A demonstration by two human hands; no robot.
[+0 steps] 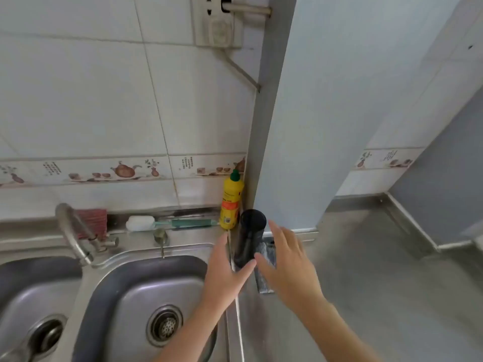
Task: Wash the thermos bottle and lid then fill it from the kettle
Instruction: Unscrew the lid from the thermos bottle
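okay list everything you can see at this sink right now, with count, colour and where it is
thermos: 1, black, upright on the counter right of the sink, lid on
yellow bottle: 1, yellow with green cap, in the corner behind the thermos
sink: 2 steel basins, lower left
tap: 1, steel, behind the basins
soap: 1, white, on the ledge behind the sink
green tool: 1, lying on the ledge right of the soap; too blurred to name
red cloth: 1, on the ledge behind the tap
socket: 1, white, high on the tiled wall
left hand: 1, open, at the thermos base
right hand: 1, open, right of the thermos
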